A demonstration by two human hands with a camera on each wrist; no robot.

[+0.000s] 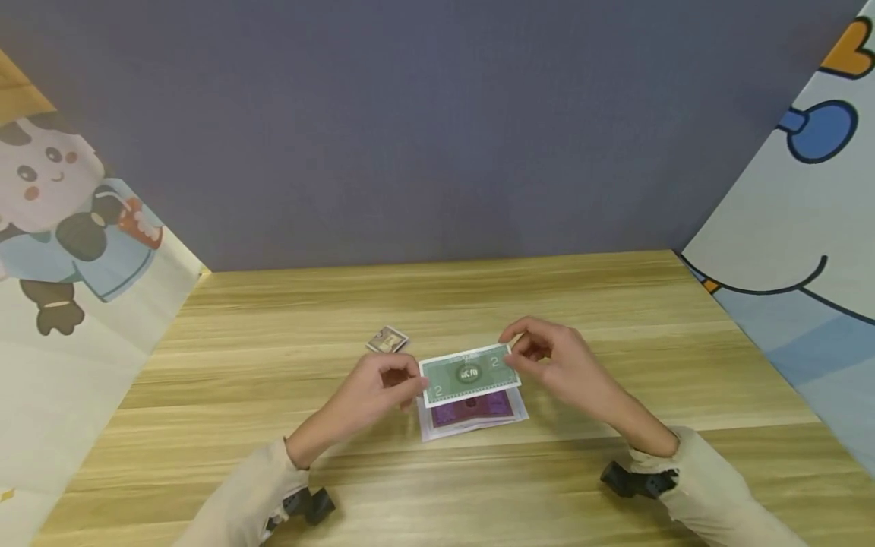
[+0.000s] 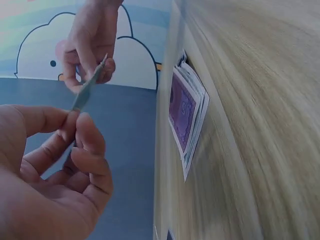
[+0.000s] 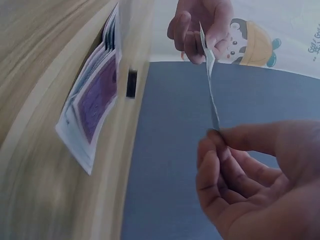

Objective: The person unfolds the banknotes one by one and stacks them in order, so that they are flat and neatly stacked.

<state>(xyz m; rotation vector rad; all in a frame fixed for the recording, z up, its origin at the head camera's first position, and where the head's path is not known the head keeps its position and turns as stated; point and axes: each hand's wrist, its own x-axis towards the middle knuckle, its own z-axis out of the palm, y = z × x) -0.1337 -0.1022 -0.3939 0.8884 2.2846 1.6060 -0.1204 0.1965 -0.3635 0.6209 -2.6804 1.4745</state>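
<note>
A green play-money note [image 1: 470, 374] with a white border and the figure 2 is stretched between both hands above the table. The left hand [image 1: 383, 386] pinches its left end between thumb and fingers. At the opposite end, the right hand [image 1: 557, 365] pinches the upper right corner. Beneath the green note lies a loose stack of notes [image 1: 473, 410] with a purple one on top, partly covered in the head view. Both wrist views show the green note nearly edge-on and the stack [image 2: 184, 107] lying apart from the hands.
A small square card or pile [image 1: 387, 339] with a brown picture lies on the wooden table [image 1: 328, 304], beyond the left hand. A grey-blue partition [image 1: 437, 152] stands at the back. Cartoon-printed panels flank the table on both sides.
</note>
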